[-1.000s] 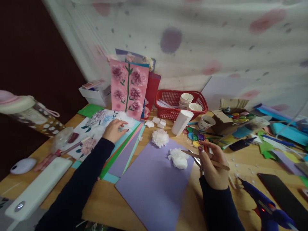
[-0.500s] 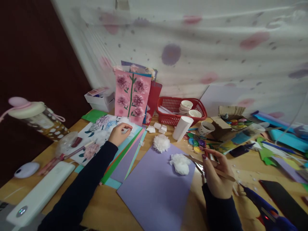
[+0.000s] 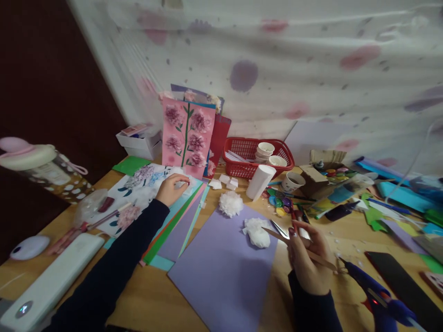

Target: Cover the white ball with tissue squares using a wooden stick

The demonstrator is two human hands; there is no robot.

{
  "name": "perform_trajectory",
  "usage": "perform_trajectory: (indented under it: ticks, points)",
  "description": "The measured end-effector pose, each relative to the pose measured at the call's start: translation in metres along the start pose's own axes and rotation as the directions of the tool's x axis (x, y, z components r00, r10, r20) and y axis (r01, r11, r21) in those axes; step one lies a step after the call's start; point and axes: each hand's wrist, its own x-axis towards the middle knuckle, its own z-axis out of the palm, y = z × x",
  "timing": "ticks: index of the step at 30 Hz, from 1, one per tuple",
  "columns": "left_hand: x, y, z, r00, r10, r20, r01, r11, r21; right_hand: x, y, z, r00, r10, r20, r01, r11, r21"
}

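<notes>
Two white tissue flowers (image 3: 231, 203) on purple paper (image 3: 221, 267)

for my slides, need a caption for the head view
Left hand on white tissue, right hand holding a wooden stick beside purple paper.

Red basket (image 3: 242, 150) holding cups (image 3: 266, 148); glue gun (image 3: 375, 288); pink flower card (image 3: 187, 136).

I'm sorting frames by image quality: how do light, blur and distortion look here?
Head view: dim, soft light with no hard shadows or glare; the right edge smears, blurring the glue gun; wide-angle bending tilts the bottle at left; the left hand, right hand and purple sheet stay fairly clear.
</notes>
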Motion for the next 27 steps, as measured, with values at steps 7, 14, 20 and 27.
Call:
perform_trajectory:
  ticks: [7,14,20,27]
  points:
    - [-0.019,0.031,-0.003,0.942,-0.106,0.318,0.220,0.912,-0.347,-0.022,-0.011,0.005,0.998,-0.067,0.016,0.068,0.995,-0.073]
    - [-0.052,0.062,0.035,0.691,0.024,0.723,0.426,0.795,-0.433,-0.060,-0.009,0.004,1.000,-0.020,0.015,0.020,0.999,-0.025]
    - [-0.076,0.071,0.073,0.543,0.150,0.826,0.305,0.882,-0.360,-0.093,0.000,0.014,0.998,-0.020,-0.053,0.017,0.998,-0.059]
    - [-0.073,0.082,0.094,0.639,0.281,0.716,-0.047,0.944,-0.328,-0.108,0.014,0.005,0.987,-0.117,0.109,0.149,0.925,-0.350]
